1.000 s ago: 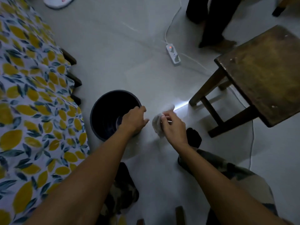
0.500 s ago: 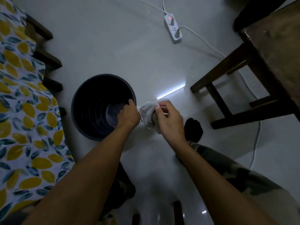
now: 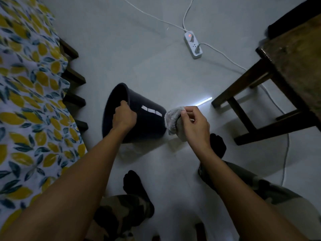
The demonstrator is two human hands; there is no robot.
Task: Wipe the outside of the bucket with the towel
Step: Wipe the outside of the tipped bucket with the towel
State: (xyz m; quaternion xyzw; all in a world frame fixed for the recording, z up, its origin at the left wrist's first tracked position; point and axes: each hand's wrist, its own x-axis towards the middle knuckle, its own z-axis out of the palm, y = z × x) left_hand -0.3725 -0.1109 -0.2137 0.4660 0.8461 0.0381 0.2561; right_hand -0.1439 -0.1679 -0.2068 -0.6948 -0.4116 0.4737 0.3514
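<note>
Dimly, pale floor [image 3: 139, 49] (glossy).

The bucket [image 3: 147, 119] that my left hand [image 3: 124, 117] holds is dark navy, almost black, with three small white marks in a row on its side. The towel [image 3: 172, 119] in my right hand [image 3: 194, 126] is light grey. My trousers [image 3: 118, 218] have a camouflage pattern of olive and dark green, and my socks [image 3: 137, 186] are black. The cloth [image 3: 29, 94] on the left is white with yellow lemons and blue-green leaves. The floor [image 3: 139, 49] is pale grey, the power strip [image 3: 193, 44] white with a red light, the table [image 3: 295, 66] dark brown.
</note>
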